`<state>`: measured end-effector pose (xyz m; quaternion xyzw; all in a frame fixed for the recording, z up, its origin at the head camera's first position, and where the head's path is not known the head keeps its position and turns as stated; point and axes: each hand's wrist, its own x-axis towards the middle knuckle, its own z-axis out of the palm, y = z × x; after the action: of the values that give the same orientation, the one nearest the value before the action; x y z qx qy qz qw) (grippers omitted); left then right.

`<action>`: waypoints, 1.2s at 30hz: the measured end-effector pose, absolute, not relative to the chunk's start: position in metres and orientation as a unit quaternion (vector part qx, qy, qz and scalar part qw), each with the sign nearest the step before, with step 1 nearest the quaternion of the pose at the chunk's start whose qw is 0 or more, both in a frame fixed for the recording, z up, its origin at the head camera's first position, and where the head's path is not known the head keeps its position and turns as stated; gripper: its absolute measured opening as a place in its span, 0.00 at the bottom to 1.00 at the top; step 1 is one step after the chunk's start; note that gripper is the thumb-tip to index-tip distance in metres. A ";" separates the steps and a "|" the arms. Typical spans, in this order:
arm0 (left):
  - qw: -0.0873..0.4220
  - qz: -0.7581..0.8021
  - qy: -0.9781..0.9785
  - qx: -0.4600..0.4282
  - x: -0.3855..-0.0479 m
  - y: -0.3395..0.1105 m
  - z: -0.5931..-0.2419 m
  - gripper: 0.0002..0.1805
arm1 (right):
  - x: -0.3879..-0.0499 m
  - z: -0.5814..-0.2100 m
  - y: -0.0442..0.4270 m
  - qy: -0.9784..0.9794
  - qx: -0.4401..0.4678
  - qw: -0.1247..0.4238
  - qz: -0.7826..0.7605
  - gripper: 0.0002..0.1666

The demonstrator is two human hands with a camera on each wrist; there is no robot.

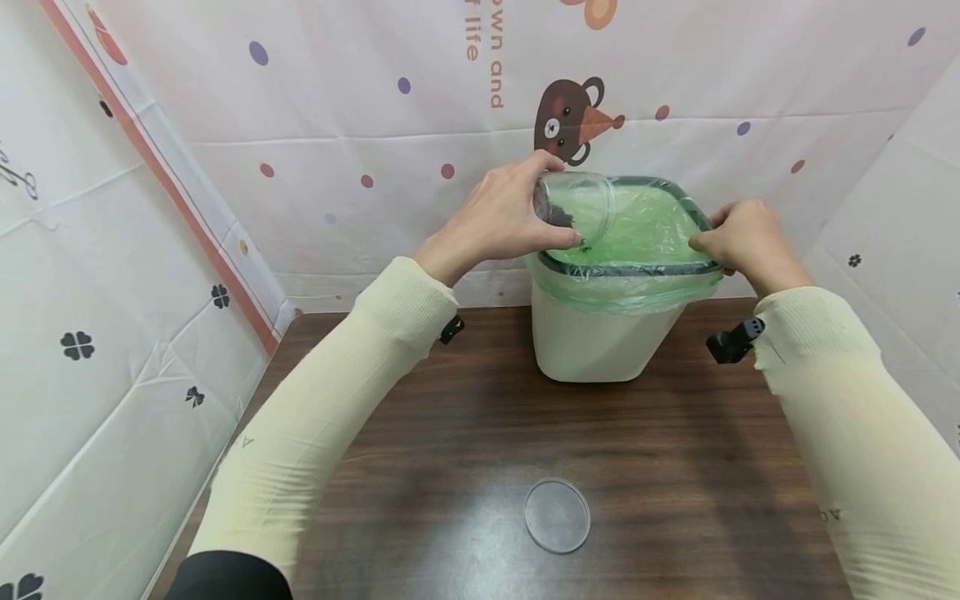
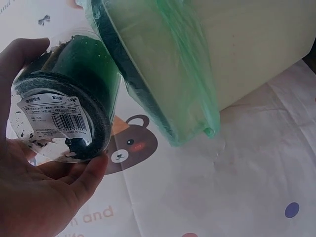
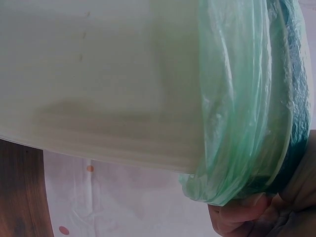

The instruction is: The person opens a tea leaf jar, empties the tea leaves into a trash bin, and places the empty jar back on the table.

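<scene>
My left hand (image 1: 504, 212) grips a clear plastic jar (image 2: 64, 98) around its side and holds it tipped over the trash can's opening. Dark crumbly bits cling inside the jar, and a barcode label (image 2: 57, 118) is on its base. A green plastic bag (image 1: 637, 217) lines the cream trash can (image 1: 600, 342), folded over its dark rim. At the right side my right hand (image 1: 753, 242) pinches the rim and bag, thumb on top and fingers beneath. The can's bottom inside is hidden from view.
A round clear lid (image 1: 557, 515) lies flat on the brown wooden table (image 1: 420, 467), in front of the can. Printed cloth (image 1: 360, 100) hangs close behind the can and along both sides.
</scene>
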<state>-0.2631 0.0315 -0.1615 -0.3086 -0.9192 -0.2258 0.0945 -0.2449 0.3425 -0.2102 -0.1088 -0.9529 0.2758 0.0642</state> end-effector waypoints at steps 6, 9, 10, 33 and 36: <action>0.089 -0.215 -0.925 -0.300 -0.262 0.034 -0.160 0.45 | -0.246 -0.210 0.343 -0.953 -0.109 0.062 0.275 0.26; 0.089 -0.222 -0.924 -0.299 -0.262 0.035 -0.160 0.46 | -0.246 -0.210 0.343 -0.953 -0.111 0.062 0.275 0.26; 0.090 -0.227 -0.922 -0.300 -0.262 0.035 -0.160 0.46 | -0.246 -0.210 0.343 -0.953 -0.112 0.063 0.275 0.26; 0.089 -0.271 -0.909 -0.306 -0.265 0.039 -0.164 0.43 | -0.246 -0.211 0.344 -0.954 -0.110 0.061 0.272 0.27; 0.092 -0.267 -0.908 -0.308 -0.265 0.040 -0.164 0.41 | -0.246 -0.211 0.344 -0.955 -0.108 0.063 0.271 0.26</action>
<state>-0.2651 0.0395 -0.1636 -0.3083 -0.9083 -0.2674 0.0923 -0.2457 0.3436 -0.2108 -0.1080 -0.9545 0.2705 0.0634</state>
